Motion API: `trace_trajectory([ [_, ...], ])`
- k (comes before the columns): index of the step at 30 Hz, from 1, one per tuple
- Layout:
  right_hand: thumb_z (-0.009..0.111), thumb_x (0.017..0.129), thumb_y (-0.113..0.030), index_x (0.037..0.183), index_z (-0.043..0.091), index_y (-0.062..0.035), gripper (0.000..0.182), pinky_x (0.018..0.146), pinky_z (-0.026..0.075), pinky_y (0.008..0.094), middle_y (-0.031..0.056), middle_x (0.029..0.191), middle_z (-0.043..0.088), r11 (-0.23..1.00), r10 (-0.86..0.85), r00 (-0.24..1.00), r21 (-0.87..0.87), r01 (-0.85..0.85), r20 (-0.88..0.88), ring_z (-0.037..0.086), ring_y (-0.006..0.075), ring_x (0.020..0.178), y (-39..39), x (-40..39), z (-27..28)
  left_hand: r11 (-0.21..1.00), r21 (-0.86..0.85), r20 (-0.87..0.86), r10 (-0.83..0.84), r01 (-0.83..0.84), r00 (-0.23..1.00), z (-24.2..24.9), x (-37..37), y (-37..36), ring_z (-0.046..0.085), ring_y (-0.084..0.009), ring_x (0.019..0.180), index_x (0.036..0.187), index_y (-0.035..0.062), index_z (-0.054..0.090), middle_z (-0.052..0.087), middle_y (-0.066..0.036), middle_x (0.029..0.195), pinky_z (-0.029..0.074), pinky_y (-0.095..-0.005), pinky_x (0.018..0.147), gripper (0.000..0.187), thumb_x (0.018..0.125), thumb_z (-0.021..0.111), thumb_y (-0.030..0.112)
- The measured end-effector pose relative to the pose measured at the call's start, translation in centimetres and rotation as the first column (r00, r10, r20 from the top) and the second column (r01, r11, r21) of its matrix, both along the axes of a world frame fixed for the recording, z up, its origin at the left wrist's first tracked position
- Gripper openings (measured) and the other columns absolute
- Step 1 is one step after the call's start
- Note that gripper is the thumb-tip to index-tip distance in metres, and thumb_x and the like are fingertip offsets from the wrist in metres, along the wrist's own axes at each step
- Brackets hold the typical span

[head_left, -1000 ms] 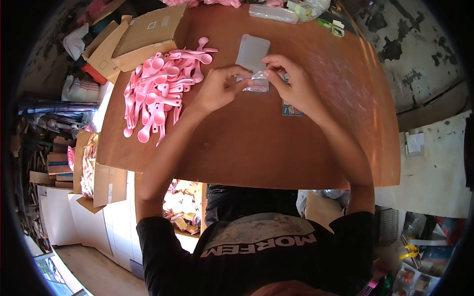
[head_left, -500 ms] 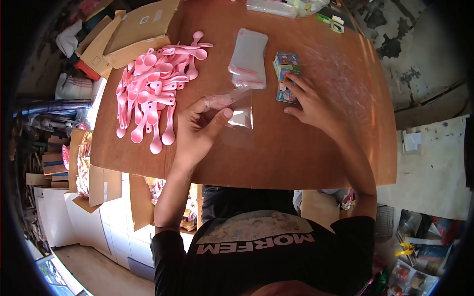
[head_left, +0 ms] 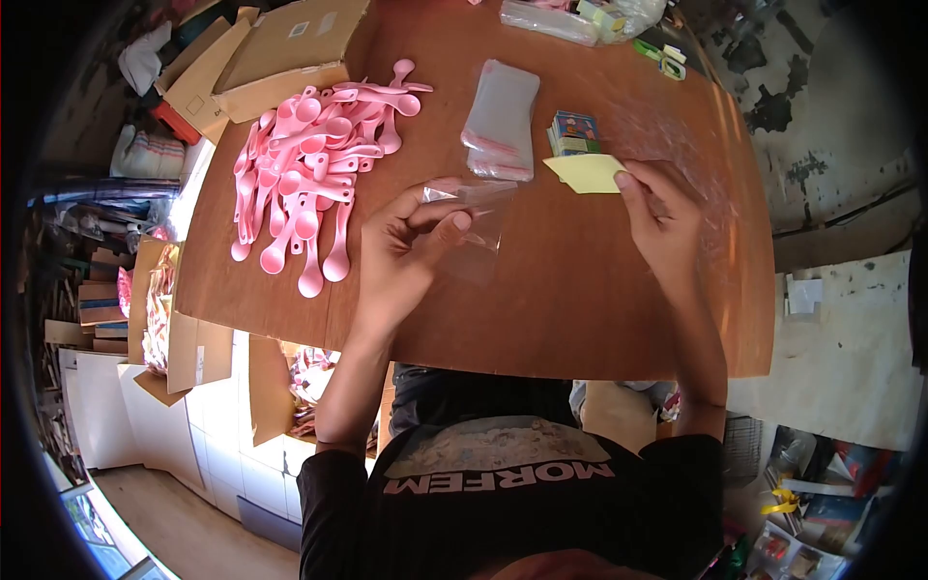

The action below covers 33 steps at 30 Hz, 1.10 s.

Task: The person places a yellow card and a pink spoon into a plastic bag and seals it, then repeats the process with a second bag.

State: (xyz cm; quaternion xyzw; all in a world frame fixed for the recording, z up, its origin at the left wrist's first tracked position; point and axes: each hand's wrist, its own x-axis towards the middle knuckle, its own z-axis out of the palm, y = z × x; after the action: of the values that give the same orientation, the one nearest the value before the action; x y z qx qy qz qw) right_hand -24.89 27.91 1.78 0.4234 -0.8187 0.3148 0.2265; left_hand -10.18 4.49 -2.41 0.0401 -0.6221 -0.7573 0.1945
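Note:
My left hand (head_left: 411, 242) pinches a clear plastic bag (head_left: 488, 220), which hangs out to the right of the thumb. Between the fingers and thumb of my right hand (head_left: 662, 213) is a card (head_left: 588, 174), its pale yellow side facing me. Just beyond that card lies a stack of printed cards (head_left: 575, 133), partly hidden by it. A pile of flat clear bags (head_left: 505, 108) with pinkish edges rests on the table between both hands, farther back. To the left of my left hand spreads a heap of pink measuring spoons (head_left: 307, 174).
The brown table (head_left: 551, 309) has a cardboard box (head_left: 290, 58) at its back left. Plastic packs (head_left: 551, 19) and a green-handled tool (head_left: 662, 58) lie at the far edge. Crumpled clear film (head_left: 667, 135) is on the right. Open cartons (head_left: 198, 353) stand below, at left.
My right hand has lifted a card off the stack and drawn it nearer, its yellow side now showing. My left hand still grips the bag, having shifted slightly.

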Motion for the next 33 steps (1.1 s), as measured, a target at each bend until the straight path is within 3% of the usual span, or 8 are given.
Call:
trace_trajectory([
  [2, 0.070, 0.085, -0.002, 0.095, 0.069, 0.0040, 0.011, 0.069, 0.049, 0.0233, 0.0084, 0.085, 0.070, 0.944, 0.128, 0.955, -0.327, -0.035, 0.267, 0.063, 0.0122, 0.076, -0.1, 1.6, 1.1, 0.999, -0.047, 0.069, -0.017, 0.020, 0.997, 0.1, -0.2, 0.4, 0.066, -0.0094, 0.089, 0.118, -0.0046, 0.061, 0.072, -0.010, 0.097, 0.053, -0.0240, 0.072, 0.030, 0.090, 0.067, 0.005],
  [6, 0.070, 0.086, -0.002, 0.095, 0.069, 0.0062, 0.012, 0.072, 0.048, 0.0223, 0.0070, 0.087, 0.070, 0.858, 0.369, 0.765, -0.510, -0.062, 0.528, 0.062, 0.0083, 0.081, -1.5, 4.3, 2.7, 0.993, -0.050, 0.091, -0.105, 0.110, 0.990, -0.3, -0.6, 1.5, 0.065, -0.0096, 0.090, 0.119, -0.0041, 0.061, 0.072, -0.011, 0.100, 0.053, -0.0244, 0.076, 0.031, 0.089, 0.065, 0.001],
  [9, 0.070, 0.086, -0.001, 0.097, 0.068, 0.0067, 0.013, 0.073, 0.048, 0.0218, 0.0075, 0.088, 0.071, 0.786, 0.445, 0.765, -0.613, -0.085, 0.465, 0.062, 0.0087, 0.082, -2.3, 4.7, 2.6, 0.984, -0.109, 0.166, -0.122, 0.142, 0.979, 0.1, -0.4, 1.8, 0.065, -0.0071, 0.088, 0.118, -0.0026, 0.062, 0.073, -0.008, 0.098, 0.050, -0.0209, 0.074, 0.030, 0.088, 0.067, 0.001],
  [16, 0.070, 0.088, -0.004, 0.099, 0.069, 0.0055, 0.014, 0.072, 0.048, 0.0214, 0.0061, 0.088, 0.070, 0.907, 0.276, 0.870, -0.411, -0.094, 0.409, 0.062, 0.0081, 0.080, -2.9, 3.6, 2.2, 0.974, -0.121, 0.142, -0.176, 0.194, 0.974, 0.1, 0.3, 1.2, 0.065, -0.0096, 0.085, 0.119, -0.0017, 0.063, 0.072, -0.009, 0.094, 0.051, -0.0235, 0.075, 0.031, 0.087, 0.065, -0.001],
  [19, 0.070, 0.088, -0.006, 0.096, 0.070, 0.0051, 0.014, 0.068, 0.048, 0.0209, 0.0052, 0.083, 0.070, 0.858, 0.336, 0.833, -0.508, -0.077, 0.440, 0.061, 0.0067, 0.076, -3.2, 2.9, 2.0, 0.972, -0.118, 0.111, -0.192, 0.204, 0.975, -0.5, 0.3, 1.2, 0.063, -0.0084, 0.081, 0.118, -0.0019, 0.063, 0.071, -0.007, 0.093, 0.050, -0.0226, 0.073, 0.030, 0.088, 0.066, 0.000],
  [21, 0.071, 0.088, -0.008, 0.094, 0.070, 0.0052, 0.015, 0.063, 0.046, 0.0202, 0.0041, 0.079, 0.069, 0.914, 0.329, 0.731, -0.397, -0.087, 0.598, 0.059, 0.0047, 0.071, -2.9, 2.6, 2.0, 0.970, -0.141, 0.078, -0.187, 0.197, 0.979, -0.8, 0.1, 1.1, 0.061, -0.0071, 0.076, 0.118, -0.0025, 0.062, 0.071, -0.006, 0.092, 0.049, -0.0219, 0.070, 0.030, 0.089, 0.067, 0.001],
  [26, 0.070, 0.088, -0.009, 0.092, 0.070, 0.0034, 0.013, 0.057, 0.043, 0.0199, 0.0014, 0.076, 0.068, 0.962, 0.271, 0.772, -0.191, -0.195, 0.575, 0.055, 0.0025, 0.066, -1.8, 1.9, 1.0, 0.938, -0.280, 0.142, -0.170, 0.204, 0.975, -0.4, 0.3, 0.7, 0.061, -0.0060, 0.077, 0.116, -0.0013, 0.064, 0.071, -0.005, 0.091, 0.049, -0.0224, 0.071, 0.028, 0.089, 0.067, 0.003],
  [33, 0.069, 0.088, -0.008, 0.091, 0.069, 0.0025, 0.011, 0.056, 0.043, 0.0214, 0.0014, 0.073, 0.066, 0.950, 0.260, 0.742, -0.028, -0.311, 0.618, 0.054, 0.0029, 0.063, -2.5, 3.3, 1.1, 0.937, -0.236, 0.159, -0.223, 0.256, 0.962, -0.2, 0.2, 1.5, 0.061, -0.0064, 0.088, 0.118, -0.0025, 0.063, 0.071, -0.006, 0.101, 0.049, -0.0235, 0.079, 0.029, 0.090, 0.066, 0.004],
])
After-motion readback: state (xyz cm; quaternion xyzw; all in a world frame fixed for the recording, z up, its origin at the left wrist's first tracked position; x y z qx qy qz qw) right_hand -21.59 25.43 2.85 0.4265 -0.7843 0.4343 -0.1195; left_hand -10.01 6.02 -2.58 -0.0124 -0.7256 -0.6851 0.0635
